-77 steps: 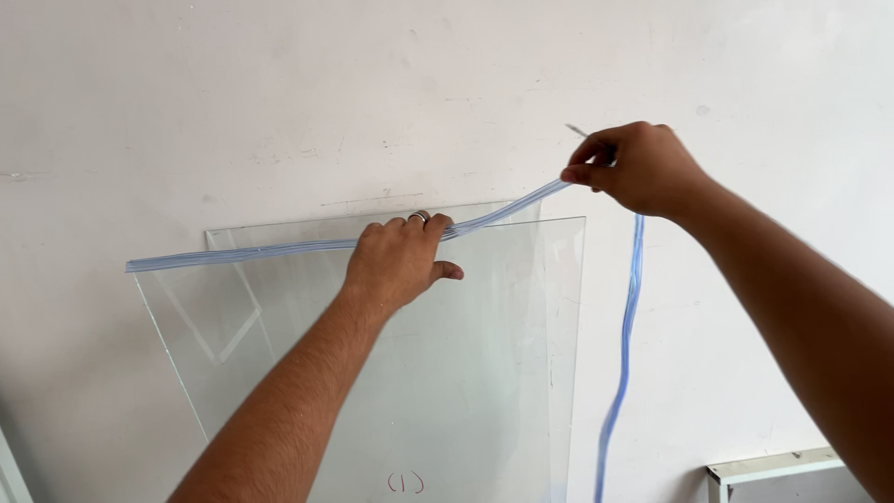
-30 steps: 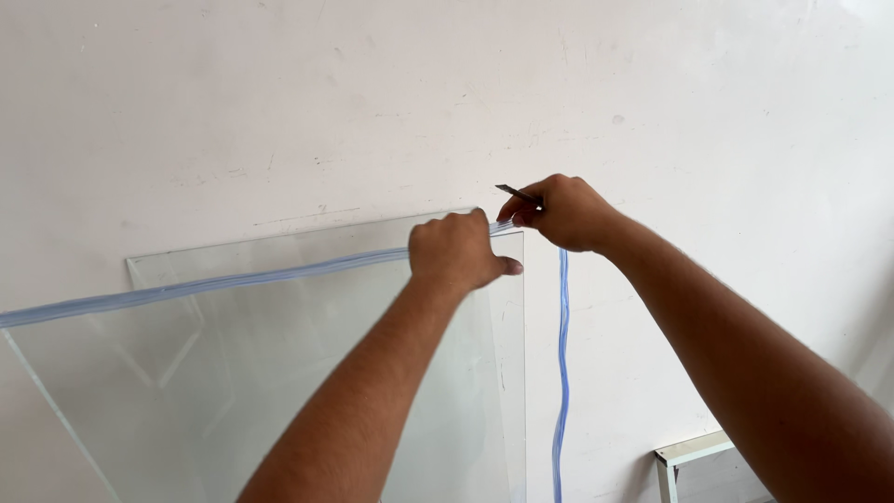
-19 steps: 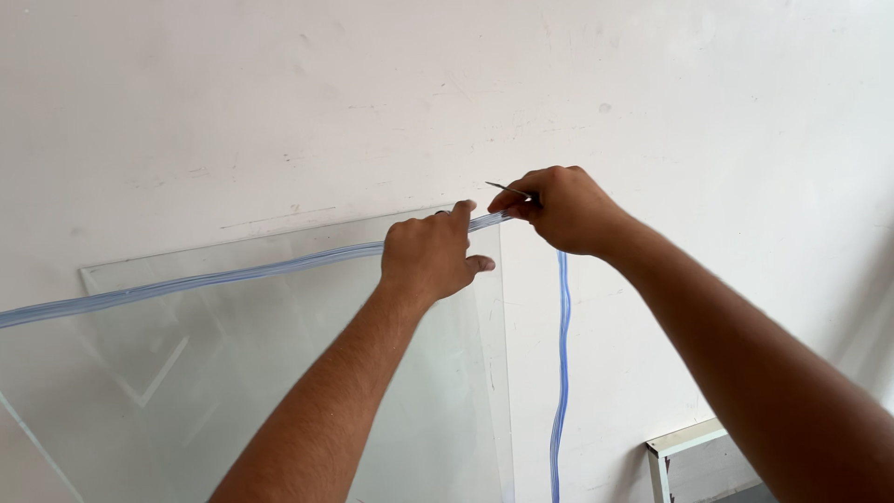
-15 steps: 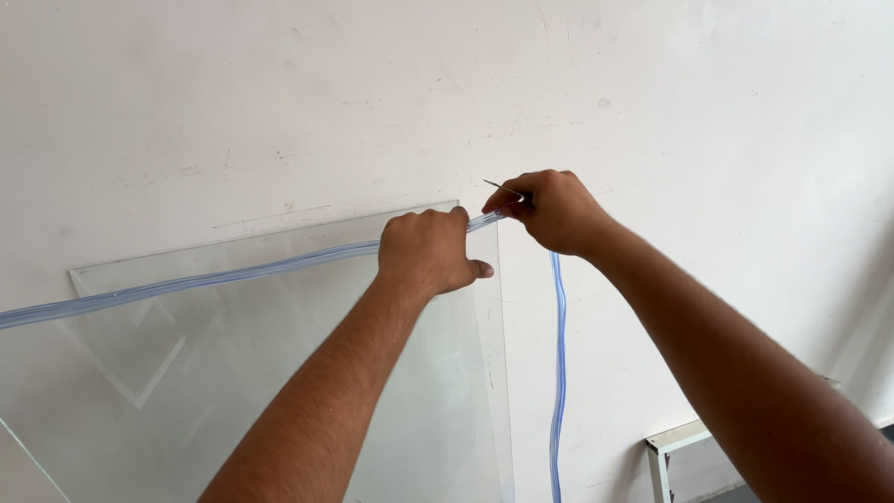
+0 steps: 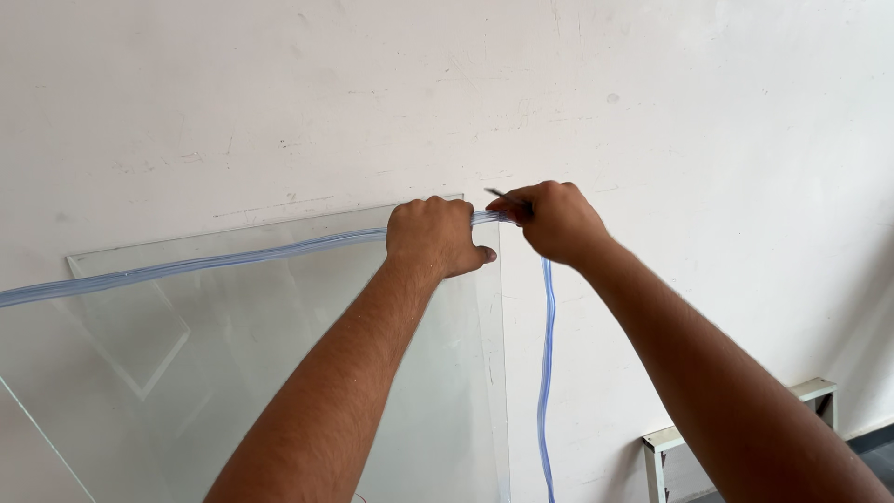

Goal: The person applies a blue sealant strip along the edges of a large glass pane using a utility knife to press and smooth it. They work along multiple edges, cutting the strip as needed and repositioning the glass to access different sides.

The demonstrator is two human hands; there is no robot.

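A large clear glass sheet (image 5: 279, 373) is leaning upright against the scuffed white wall (image 5: 652, 112), with more panes behind it. A translucent blue plastic edging strip (image 5: 233, 261) is sitting along its top edge and hanging down past the right corner. The left hand (image 5: 436, 235) is gripping that top edge, fingers clamped over strip and glass. The right hand (image 5: 551, 220) is pinching the strip at the corner, fingers closed, possibly around a thin dark tool (image 5: 495, 195). A pale metal frame (image 5: 736, 442) is standing low right.
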